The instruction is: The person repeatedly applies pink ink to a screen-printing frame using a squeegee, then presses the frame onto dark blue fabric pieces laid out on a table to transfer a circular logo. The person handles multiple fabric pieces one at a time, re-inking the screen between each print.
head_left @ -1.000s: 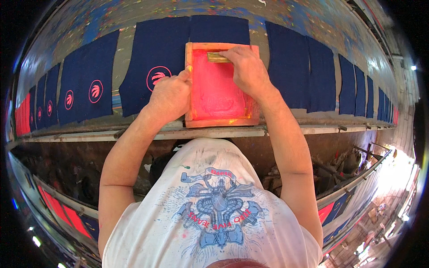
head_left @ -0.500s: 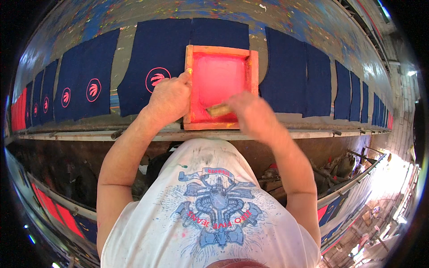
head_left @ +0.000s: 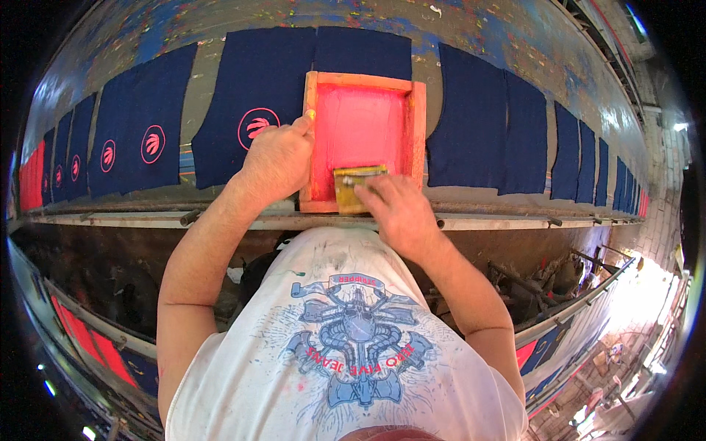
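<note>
A wooden screen-printing frame (head_left: 417, 140) lies over dark navy fabric pieces, its mesh (head_left: 360, 132) coated in pinkish-red ink. My left hand (head_left: 279, 158) is closed on the left side of the frame, thumb along the top of the wood. Inside the frame's near end, my right hand (head_left: 401, 213) grips a yellowish squeegee (head_left: 353, 192), tilted so its broad face shows. Just left of my left hand, a pink circular print (head_left: 257, 126) is partly covered by the wrist. The fabric under the frame is hidden.
Printed navy pieces (head_left: 143, 121) line the long table (head_left: 176, 59) to the left, and plain navy pieces (head_left: 489, 125) run along the right. A metal rail (head_left: 500, 222) with short pegs borders the near edge. Red fabric (head_left: 95, 342) lies on another table behind me.
My right hand has drawn the squeegee slightly toward me and tipped it, so its flat face now shows. My left hand stays on the frame.
</note>
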Motion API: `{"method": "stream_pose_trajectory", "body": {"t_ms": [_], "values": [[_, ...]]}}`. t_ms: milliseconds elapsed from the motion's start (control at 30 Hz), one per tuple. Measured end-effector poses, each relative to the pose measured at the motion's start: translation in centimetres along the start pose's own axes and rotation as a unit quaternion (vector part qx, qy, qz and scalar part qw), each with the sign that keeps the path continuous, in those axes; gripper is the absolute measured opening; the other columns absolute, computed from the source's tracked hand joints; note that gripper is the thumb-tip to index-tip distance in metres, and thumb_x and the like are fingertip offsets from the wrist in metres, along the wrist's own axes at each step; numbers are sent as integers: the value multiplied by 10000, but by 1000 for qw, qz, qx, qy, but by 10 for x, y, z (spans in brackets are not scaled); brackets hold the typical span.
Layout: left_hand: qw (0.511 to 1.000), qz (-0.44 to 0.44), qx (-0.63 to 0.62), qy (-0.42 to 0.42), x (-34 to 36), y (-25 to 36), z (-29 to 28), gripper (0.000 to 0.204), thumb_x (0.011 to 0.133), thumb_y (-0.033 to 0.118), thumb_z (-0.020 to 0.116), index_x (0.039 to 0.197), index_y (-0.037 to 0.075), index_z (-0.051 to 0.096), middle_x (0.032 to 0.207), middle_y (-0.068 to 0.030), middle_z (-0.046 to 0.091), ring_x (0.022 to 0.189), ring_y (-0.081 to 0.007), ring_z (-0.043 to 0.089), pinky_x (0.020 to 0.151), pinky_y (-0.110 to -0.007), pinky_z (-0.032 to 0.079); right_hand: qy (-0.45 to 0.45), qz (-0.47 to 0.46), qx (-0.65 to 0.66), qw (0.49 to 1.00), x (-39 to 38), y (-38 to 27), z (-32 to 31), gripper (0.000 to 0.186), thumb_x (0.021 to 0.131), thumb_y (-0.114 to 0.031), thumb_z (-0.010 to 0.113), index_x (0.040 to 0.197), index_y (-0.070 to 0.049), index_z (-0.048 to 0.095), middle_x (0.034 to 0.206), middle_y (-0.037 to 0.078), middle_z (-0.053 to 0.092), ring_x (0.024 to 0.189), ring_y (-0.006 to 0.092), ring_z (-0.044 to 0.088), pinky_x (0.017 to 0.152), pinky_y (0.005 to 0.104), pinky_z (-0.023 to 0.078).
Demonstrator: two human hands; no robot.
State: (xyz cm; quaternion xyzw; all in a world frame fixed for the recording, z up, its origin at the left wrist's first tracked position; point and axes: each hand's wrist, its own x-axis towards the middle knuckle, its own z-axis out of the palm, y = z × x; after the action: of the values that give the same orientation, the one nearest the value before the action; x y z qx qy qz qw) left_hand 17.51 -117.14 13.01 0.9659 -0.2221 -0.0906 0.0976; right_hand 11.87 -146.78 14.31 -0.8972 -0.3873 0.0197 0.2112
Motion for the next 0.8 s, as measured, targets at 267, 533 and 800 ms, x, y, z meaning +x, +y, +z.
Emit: {"method": "stream_pose_trajectory", "body": {"t_ms": [267,533,800], "values": [[1000,10,16,-2,1,3,-2,289,907,68,759,1143,-97,790,1415,-266,756,950,-366,861,831,-473,691,-8,9,-7,1000,72,67,-28,359,907,46,692,1242,4,812,1254,222,795,1194,422,766,1060,514,634],[1000,12,15,-2,2,4,-7,275,891,74,769,1111,-86,804,1319,-244,764,946,-375,856,828,-474,694,66,1,-43,997,67,53,-3,429,891,27,708,1303,-30,815,1246,207,800,1177,400,773,1083,517,598],[1000,5,8,-12,3,5,-7,235,915,75,744,1082,-75,812,1372,-257,764,946,-391,849,837,-495,690,-43,0,-8,999,30,45,-34,345,922,-23,714,1259,-47,787,1270,182,808,1202,383,770,1082,524,622]]}}
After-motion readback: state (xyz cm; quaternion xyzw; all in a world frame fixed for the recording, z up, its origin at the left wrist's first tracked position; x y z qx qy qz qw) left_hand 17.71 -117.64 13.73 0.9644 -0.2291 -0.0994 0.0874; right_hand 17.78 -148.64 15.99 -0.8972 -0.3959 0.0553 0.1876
